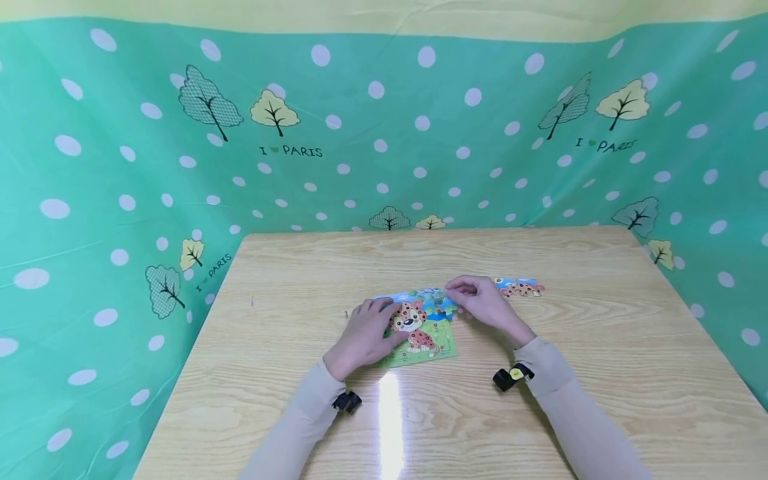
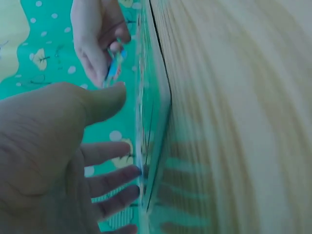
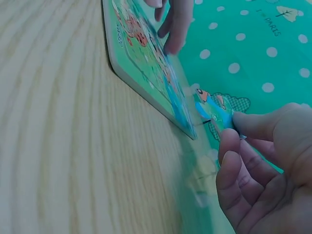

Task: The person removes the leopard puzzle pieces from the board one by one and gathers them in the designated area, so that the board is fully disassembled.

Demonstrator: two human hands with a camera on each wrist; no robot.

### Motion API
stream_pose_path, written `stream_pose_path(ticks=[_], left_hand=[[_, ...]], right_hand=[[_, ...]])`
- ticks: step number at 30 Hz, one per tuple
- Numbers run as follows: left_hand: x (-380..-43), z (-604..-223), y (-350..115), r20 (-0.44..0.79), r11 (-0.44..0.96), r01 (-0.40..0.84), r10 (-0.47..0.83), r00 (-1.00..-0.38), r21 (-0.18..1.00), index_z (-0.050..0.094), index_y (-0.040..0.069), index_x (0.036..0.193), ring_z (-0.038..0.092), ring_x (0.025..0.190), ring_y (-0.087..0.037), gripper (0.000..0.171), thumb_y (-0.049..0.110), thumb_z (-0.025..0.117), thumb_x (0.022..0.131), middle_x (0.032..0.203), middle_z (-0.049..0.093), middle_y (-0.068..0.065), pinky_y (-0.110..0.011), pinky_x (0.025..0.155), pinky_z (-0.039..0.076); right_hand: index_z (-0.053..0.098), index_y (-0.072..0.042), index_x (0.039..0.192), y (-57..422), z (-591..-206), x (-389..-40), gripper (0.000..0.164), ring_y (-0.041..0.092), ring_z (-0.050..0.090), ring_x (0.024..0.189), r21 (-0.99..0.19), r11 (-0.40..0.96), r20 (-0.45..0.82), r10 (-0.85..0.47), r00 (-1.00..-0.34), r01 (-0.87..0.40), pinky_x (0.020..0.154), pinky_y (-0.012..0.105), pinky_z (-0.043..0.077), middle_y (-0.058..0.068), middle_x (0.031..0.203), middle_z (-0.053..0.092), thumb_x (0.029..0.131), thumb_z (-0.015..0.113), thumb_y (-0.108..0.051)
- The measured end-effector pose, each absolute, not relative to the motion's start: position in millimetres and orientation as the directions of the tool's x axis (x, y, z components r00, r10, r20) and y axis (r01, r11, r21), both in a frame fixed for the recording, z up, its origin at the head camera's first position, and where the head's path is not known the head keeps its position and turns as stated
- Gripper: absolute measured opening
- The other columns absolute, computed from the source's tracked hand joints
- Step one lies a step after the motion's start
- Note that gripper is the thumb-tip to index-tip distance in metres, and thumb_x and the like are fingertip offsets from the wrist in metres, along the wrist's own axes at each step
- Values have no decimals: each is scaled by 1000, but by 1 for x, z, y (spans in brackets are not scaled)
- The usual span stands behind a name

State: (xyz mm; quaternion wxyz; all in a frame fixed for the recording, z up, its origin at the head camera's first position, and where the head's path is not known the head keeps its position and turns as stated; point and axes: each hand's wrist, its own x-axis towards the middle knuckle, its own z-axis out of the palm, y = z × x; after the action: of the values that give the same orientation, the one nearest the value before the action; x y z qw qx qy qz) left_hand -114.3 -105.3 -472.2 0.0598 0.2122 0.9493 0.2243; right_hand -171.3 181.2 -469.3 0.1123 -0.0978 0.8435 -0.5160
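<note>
A jigsaw puzzle board (image 1: 445,341) with a spotted leopard cub on green grass lies flat on the table. My left hand (image 1: 365,337) rests at its left side, fingers spread over the picture. In the left wrist view the thumb stands apart from the fingers, whose tips come right at the board's surface. Beyond the board's upper right corner, my right hand (image 1: 487,305) pinches a small puzzle piece (image 3: 220,114) between thumb and fingertips. Blue, green and a bit of orange show on that piece. Blue and green pieces lie along the board's upper part.
Right of the right hand lie more puzzle pieces (image 1: 521,288) with blue and spotted orange print, partly behind the hand. The wooden table (image 1: 288,293) carries a bright light reflection in front of the board. A green dotted curtain (image 1: 384,173) hangs behind and at both sides.
</note>
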Motion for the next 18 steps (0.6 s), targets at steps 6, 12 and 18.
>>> stream_pose_path(ticks=[6,12,18], left_hand=[[-111,-467,-127,-5,807,352,403,-915,474,55,7,154,43,151,-42,67,43,72,100,163,47,-20,-65,124,36],[-103,-468,-141,-66,806,341,422,-904,484,56,11,155,40,154,-44,70,45,75,97,168,42,-19,-67,125,33],[-99,-470,-143,-75,806,347,431,-899,480,56,13,154,37,156,-44,72,49,77,95,170,39,-19,-68,126,30]], right_hand=[[71,-5,130,190,-466,-171,31,26,70,77,-871,489,-101,-263,-959,-42,64,32,61,14,102,76,106,67,-24],[68,-2,131,201,-469,-173,34,26,71,77,-875,481,-78,-240,-968,-49,63,31,60,16,104,76,106,67,-24],[70,-6,126,210,-473,-174,30,21,69,71,-875,480,-61,-220,-974,-54,59,30,58,13,93,75,105,69,-28]])
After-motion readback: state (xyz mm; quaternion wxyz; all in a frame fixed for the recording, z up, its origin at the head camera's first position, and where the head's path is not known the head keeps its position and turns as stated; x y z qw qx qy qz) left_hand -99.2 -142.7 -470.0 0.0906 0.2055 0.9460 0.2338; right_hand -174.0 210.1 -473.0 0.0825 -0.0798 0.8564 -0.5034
